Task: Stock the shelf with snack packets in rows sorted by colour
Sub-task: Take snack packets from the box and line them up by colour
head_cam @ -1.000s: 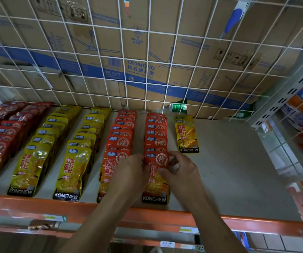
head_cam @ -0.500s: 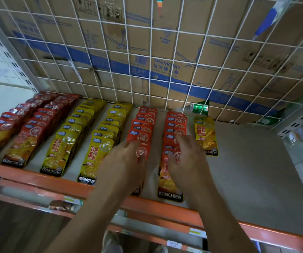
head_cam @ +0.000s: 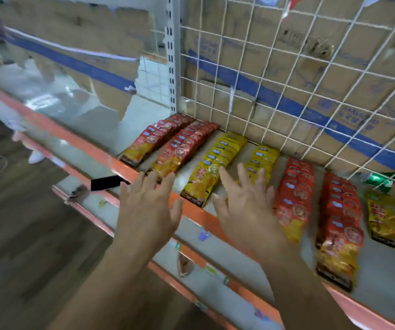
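Six colour-sorted rows of packets (head_cam: 182, 151) fill the shelf (head_cam: 382, 289), a lone yellow packet (head_cam: 385, 220) at three o'clock starts another (probably more to add), while the left hand (head_cam: 148, 208) and right hand (head_cam: 245, 208) hover spread and empty.

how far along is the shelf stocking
Done: six rows lie on the shelf: the left red rows, the yellow rows and the right red rows.
In hand: nothing. The left hand and right hand are spread open over the front edge.
Left: the single yellow packet at the right end probably needs more to make a row.
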`<move>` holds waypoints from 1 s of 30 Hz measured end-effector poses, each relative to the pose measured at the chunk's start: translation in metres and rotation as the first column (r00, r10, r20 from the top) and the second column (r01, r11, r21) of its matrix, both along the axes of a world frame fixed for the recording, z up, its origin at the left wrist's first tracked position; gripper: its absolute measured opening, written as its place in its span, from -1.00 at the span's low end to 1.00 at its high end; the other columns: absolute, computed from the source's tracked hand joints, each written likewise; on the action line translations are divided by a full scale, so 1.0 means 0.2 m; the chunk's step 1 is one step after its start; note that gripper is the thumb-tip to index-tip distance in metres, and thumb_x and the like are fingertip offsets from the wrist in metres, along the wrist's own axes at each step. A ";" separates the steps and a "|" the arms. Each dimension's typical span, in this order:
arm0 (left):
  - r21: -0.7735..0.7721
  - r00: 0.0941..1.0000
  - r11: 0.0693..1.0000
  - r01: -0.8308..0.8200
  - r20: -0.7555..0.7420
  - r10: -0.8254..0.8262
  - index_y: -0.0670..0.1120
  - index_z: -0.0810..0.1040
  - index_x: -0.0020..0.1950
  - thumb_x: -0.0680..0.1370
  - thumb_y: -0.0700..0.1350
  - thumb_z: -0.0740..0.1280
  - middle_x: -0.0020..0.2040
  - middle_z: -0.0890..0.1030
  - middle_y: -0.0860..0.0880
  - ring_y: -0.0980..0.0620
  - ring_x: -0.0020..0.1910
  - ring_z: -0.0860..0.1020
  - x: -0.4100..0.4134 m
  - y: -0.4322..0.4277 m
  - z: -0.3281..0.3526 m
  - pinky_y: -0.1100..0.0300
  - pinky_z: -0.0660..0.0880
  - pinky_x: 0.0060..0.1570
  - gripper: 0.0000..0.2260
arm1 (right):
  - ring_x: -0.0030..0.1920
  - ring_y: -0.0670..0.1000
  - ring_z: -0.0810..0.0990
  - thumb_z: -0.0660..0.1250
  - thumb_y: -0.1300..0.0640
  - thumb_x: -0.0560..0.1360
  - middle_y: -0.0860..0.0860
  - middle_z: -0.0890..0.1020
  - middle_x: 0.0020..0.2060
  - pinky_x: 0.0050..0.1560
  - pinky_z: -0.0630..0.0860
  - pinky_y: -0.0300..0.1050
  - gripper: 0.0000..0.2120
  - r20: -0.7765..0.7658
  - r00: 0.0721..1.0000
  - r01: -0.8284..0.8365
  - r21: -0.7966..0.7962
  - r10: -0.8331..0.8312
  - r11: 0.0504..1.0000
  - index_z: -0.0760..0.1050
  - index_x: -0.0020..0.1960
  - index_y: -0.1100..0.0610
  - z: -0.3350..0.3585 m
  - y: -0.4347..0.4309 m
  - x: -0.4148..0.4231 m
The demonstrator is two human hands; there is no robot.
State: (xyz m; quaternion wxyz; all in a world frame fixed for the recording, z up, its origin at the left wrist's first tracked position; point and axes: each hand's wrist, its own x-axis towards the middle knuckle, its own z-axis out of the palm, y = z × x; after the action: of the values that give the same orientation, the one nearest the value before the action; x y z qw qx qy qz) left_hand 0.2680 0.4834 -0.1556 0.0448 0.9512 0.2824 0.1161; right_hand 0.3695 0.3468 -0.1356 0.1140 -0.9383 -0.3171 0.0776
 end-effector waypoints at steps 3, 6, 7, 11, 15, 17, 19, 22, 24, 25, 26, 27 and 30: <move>-0.032 0.999 0.999 -0.037 -0.006 0.037 -0.05 0.51 0.33 0.46 0.07 0.41 0.26 0.55 -0.17 -0.26 0.28 0.46 -0.18 0.21 0.03 -0.37 0.35 0.21 -0.53 | 0.52 0.29 -0.19 0.04 -0.13 0.62 0.03 -0.06 0.56 0.43 -0.04 0.33 -0.46 0.003 0.999 -0.041 -0.019 0.041 0.999 -0.04 0.55 -0.10 0.03 0.25 -0.15; -0.011 0.999 0.999 -0.048 0.005 0.048 -0.03 0.48 0.37 0.53 0.10 0.31 0.32 0.51 -0.15 -0.26 0.33 0.43 -0.36 0.41 0.07 -0.36 0.29 0.27 -0.56 | 0.52 0.29 -0.18 0.03 -0.13 0.63 0.03 -0.04 0.56 0.44 -0.07 0.32 -0.47 0.024 0.996 -0.087 0.006 0.086 0.996 -0.01 0.55 -0.10 0.07 0.48 -0.30; -0.021 0.999 0.998 -0.051 0.006 0.051 -0.01 0.45 0.40 0.54 0.11 0.29 0.36 0.48 -0.13 -0.24 0.38 0.39 -0.41 0.47 0.08 -0.35 0.23 0.31 -0.55 | 0.52 0.29 -0.18 0.02 -0.14 0.63 0.03 -0.03 0.56 0.44 -0.08 0.33 -0.48 0.029 0.995 -0.097 0.012 0.096 0.995 0.00 0.54 -0.11 0.08 0.56 -0.34; -0.068 0.992 0.990 -0.125 -0.011 0.125 0.14 0.13 0.55 0.60 0.20 0.09 0.56 0.16 0.00 -0.11 0.55 0.06 -0.63 0.72 0.12 -0.19 -0.07 0.46 -0.48 | 0.52 0.30 -0.19 0.01 -0.14 0.63 0.01 -0.04 0.56 0.43 -0.11 0.34 -0.49 0.010 0.989 -0.150 0.026 0.150 0.988 0.00 0.54 -0.13 0.11 0.86 -0.51; -0.077 0.989 0.987 -0.142 0.024 0.145 0.11 0.18 0.54 0.59 0.18 0.11 0.55 0.21 -0.01 -0.11 0.53 0.13 -0.76 0.95 0.16 -0.22 -0.02 0.45 -0.48 | 0.51 0.33 -0.15 0.00 -0.14 0.62 0.04 0.02 0.55 0.42 -0.05 0.41 -0.50 0.040 0.976 -0.215 0.020 0.214 0.976 0.01 0.53 -0.10 0.16 1.10 -0.61; -0.068 0.988 0.986 -0.149 0.034 0.152 0.08 0.24 0.52 0.58 0.18 0.13 0.52 0.27 -0.04 -0.14 0.52 0.18 -0.78 1.06 0.19 -0.25 0.02 0.44 -0.48 | 0.51 0.33 -0.16 -0.01 -0.13 0.63 0.04 0.00 0.55 0.44 -0.06 0.39 -0.49 0.048 0.971 -0.236 0.007 0.235 0.972 -0.03 0.54 -0.10 0.20 1.21 -0.63; -0.054 0.988 0.989 -0.141 0.058 0.144 0.05 0.29 0.50 0.57 0.17 0.16 0.50 0.31 -0.07 -0.15 0.50 0.22 -0.78 1.17 0.21 -0.27 0.06 0.42 -0.48 | 0.52 0.31 -0.19 -0.02 -0.12 0.64 0.04 -0.02 0.56 0.45 -0.10 0.34 -0.49 0.051 0.969 -0.244 0.004 0.244 0.970 -0.06 0.54 -0.10 0.24 1.31 -0.64; -0.034 0.987 0.993 -0.116 0.110 0.119 0.00 0.40 0.44 0.55 0.14 0.26 0.42 0.42 -0.10 -0.17 0.44 0.32 -0.76 1.34 0.23 -0.33 0.17 0.37 -0.51 | 0.53 0.27 -0.21 -0.01 -0.11 0.64 0.01 -0.04 0.56 0.46 -0.13 0.30 -0.48 0.071 0.968 -0.244 0.032 0.242 0.969 -0.08 0.55 -0.11 0.31 1.45 -0.65; -0.010 0.986 0.995 -0.103 0.132 0.104 -0.01 0.44 0.40 0.55 0.15 0.22 0.37 0.48 -0.10 -0.18 0.40 0.38 -0.73 1.47 0.26 -0.35 0.25 0.30 -0.54 | 0.53 0.26 -0.21 -0.01 -0.11 0.64 -0.02 -0.05 0.56 0.47 -0.13 0.29 -0.47 0.095 0.968 -0.240 0.062 0.234 0.969 -0.10 0.55 -0.12 0.34 1.56 -0.63; 0.004 0.986 0.995 -0.096 0.140 0.095 -0.01 0.46 0.39 0.55 0.17 0.18 0.35 0.50 -0.10 -0.19 0.37 0.41 -0.72 1.54 0.27 -0.36 0.29 0.27 -0.53 | 0.53 0.25 -0.21 -0.01 -0.12 0.64 -0.03 -0.06 0.56 0.47 -0.13 0.27 -0.47 0.105 0.968 -0.238 0.077 0.229 0.968 -0.11 0.55 -0.13 0.36 1.62 -0.62; 0.020 0.986 0.996 -0.084 0.146 0.080 -0.01 0.47 0.37 0.54 0.19 0.14 0.33 0.52 -0.10 -0.19 0.34 0.44 -0.69 1.61 0.30 -0.36 0.33 0.23 -0.52 | 0.54 0.23 -0.22 -0.02 -0.12 0.64 -0.05 -0.08 0.56 0.48 -0.14 0.26 -0.47 0.113 0.968 -0.236 0.094 0.225 0.967 -0.13 0.55 -0.14 0.38 1.68 -0.61; 0.039 0.986 0.997 -0.071 0.151 0.065 0.00 0.47 0.36 0.52 0.21 0.10 0.31 0.53 -0.10 -0.19 0.32 0.46 -0.67 1.68 0.33 -0.36 0.37 0.19 -0.49 | 0.54 0.22 -0.23 -0.02 -0.13 0.64 -0.05 -0.09 0.56 0.48 -0.15 0.24 -0.46 0.124 0.967 -0.236 0.112 0.222 0.965 -0.15 0.55 -0.15 0.40 1.74 -0.59; 0.083 0.986 0.996 -0.039 0.163 0.025 -0.01 0.48 0.35 0.51 0.23 0.05 0.31 0.54 -0.13 -0.22 0.32 0.47 -0.58 1.89 0.43 -0.36 0.38 0.20 -0.45 | 0.54 0.19 -0.24 -0.02 -0.13 0.63 -0.06 -0.10 0.57 0.50 -0.13 0.23 -0.46 0.145 0.969 -0.222 0.172 0.198 0.960 -0.15 0.54 -0.16 0.49 1.93 -0.55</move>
State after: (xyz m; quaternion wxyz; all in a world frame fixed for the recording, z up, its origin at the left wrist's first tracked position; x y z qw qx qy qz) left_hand 0.1515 0.8611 -0.0705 0.0249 0.9350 0.2878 0.2057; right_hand 0.2599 0.7325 -0.0377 0.1725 -0.8873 -0.4277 -0.0003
